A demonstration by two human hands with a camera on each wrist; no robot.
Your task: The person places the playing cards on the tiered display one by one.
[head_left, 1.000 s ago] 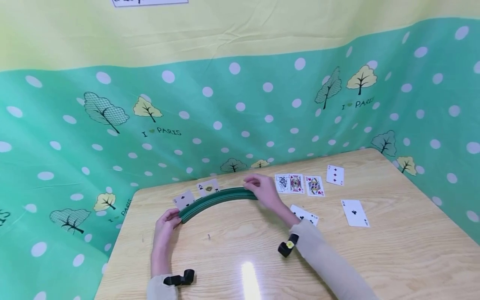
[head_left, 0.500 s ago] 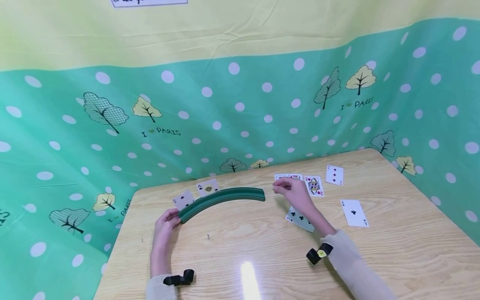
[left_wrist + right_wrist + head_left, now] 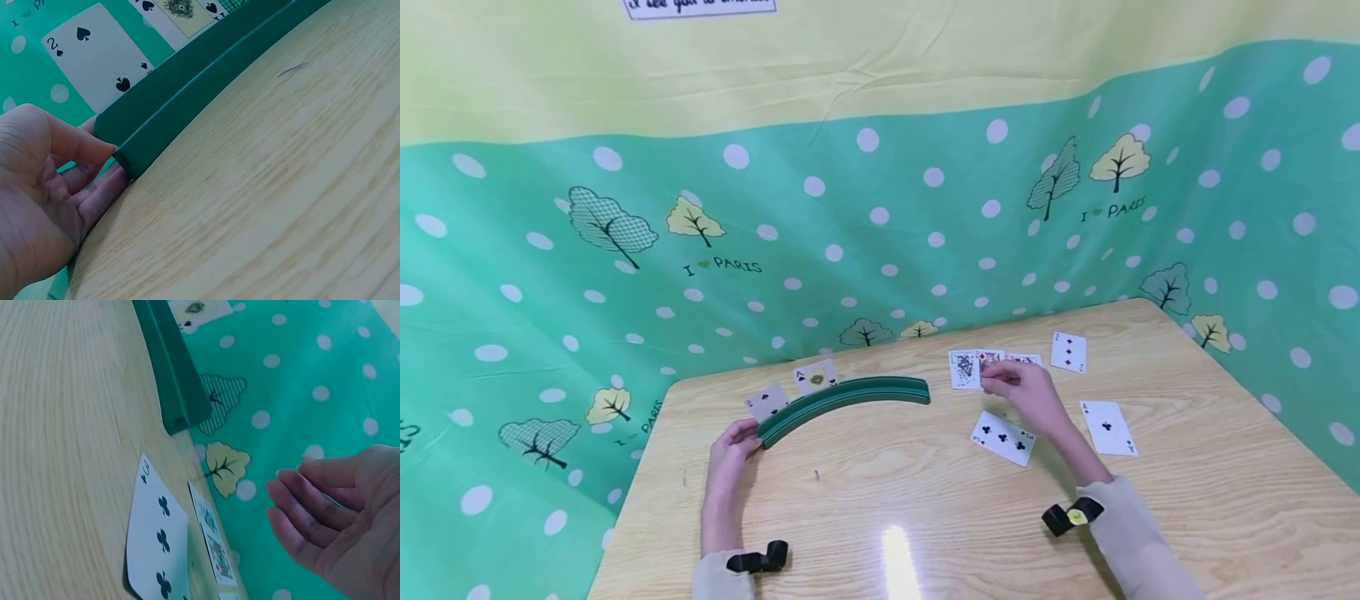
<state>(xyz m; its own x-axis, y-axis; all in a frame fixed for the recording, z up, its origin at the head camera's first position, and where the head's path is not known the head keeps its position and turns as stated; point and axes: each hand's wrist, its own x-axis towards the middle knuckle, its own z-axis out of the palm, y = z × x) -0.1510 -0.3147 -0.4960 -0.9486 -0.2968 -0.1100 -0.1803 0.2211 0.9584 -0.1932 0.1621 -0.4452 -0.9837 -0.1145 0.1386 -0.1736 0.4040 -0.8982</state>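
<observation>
A curved green playing card holder (image 3: 850,390) rests on the table, with a two of spades (image 3: 97,56) and an ace of spades (image 3: 815,377) standing upright in it toward its left end. My left hand (image 3: 730,454) grips that left end, thumb on the near face and fingers beneath and behind. To the right, my right hand (image 3: 1026,392) hovers over the cards with loosely bent fingers and nothing in them. Below it lies a three of clubs (image 3: 1003,438). Behind it are a joker (image 3: 964,369) and a jack (image 3: 990,358), plus a queen mostly hidden by the hand.
A three-pip diamond card (image 3: 1068,352) lies at the back right, and an ace of clubs (image 3: 1108,427) farther forward on the right. A green dotted curtain (image 3: 850,275) hangs behind the wooden table (image 3: 850,517).
My right hand has let go of the card holder's right end and moved right, over the loose cards. The left hand keeps its grip and the holder stays put.
</observation>
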